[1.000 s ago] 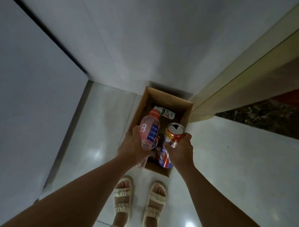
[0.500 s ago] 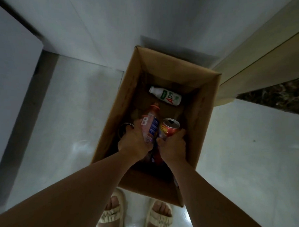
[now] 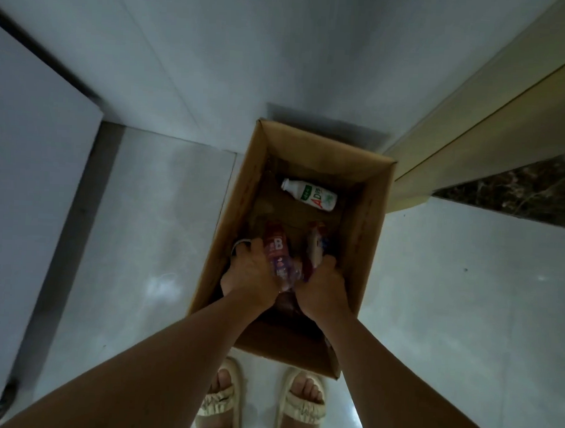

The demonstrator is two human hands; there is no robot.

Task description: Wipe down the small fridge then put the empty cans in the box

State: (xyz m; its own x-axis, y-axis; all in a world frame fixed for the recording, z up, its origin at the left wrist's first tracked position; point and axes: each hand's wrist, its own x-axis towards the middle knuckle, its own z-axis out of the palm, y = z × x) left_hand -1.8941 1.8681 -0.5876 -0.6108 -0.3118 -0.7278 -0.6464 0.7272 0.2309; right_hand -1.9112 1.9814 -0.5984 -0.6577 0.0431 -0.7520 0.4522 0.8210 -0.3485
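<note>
A brown cardboard box (image 3: 369, 230) stands open on the floor in front of me. Both my hands are low inside it. My left hand (image 3: 251, 272) grips a pink plastic bottle (image 3: 276, 247) with a white letter B on its label. My right hand (image 3: 321, 288) grips a blurred red and blue can (image 3: 315, 247), lying tilted. A white bottle (image 3: 309, 195) with green and red print lies on the box floor at the far end. A ring-shaped can top (image 3: 241, 243) peeks out left of my left hand.
The box sits against a white wall (image 3: 281, 52), on glossy pale floor tiles (image 3: 144, 240). A white panel (image 3: 27, 170) rises on the left; a beige door frame (image 3: 473, 125) and dark marble threshold (image 3: 518, 191) lie right. My feet in cream sandals (image 3: 301, 408) stand just before the box.
My hands have sunk deeper into the box with the bottle and the can. The can has tipped from upright onto its side. The camera has pulled back slightly.
</note>
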